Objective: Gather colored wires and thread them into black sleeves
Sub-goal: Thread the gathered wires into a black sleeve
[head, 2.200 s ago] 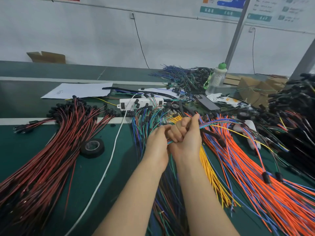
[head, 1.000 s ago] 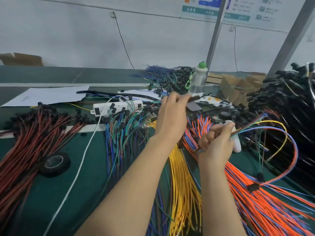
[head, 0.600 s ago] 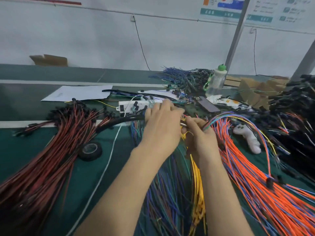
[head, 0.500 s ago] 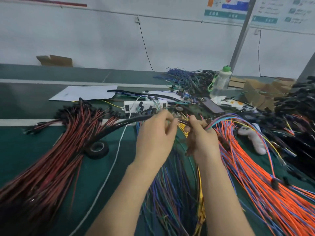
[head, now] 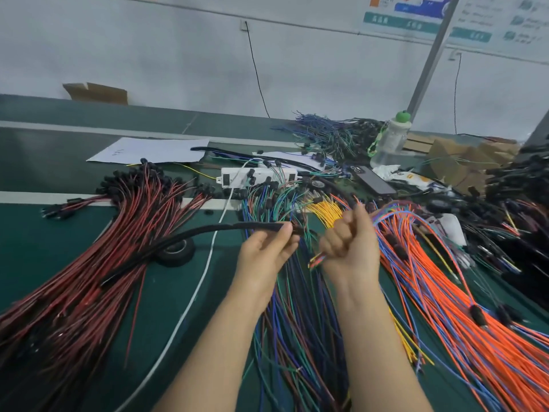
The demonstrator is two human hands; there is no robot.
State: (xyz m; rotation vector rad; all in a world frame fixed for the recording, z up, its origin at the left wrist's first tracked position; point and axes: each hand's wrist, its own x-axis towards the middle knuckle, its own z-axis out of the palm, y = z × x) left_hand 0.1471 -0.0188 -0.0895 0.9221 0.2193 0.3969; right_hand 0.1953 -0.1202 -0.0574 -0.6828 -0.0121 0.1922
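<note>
While the left hand (head: 266, 252) pinches the black sleeve (head: 208, 228) at center frame, the right hand (head: 352, 246) clenches a bundle of colored wires (head: 317, 258) just beside it, above the green table (head: 35, 248).

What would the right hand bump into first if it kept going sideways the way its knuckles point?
Probably the left hand, whose fingers pinch the end of the black sleeve. The right hand, gripping a small bunch of wires, faces it across a short gap, though depth is hard to judge.
</note>
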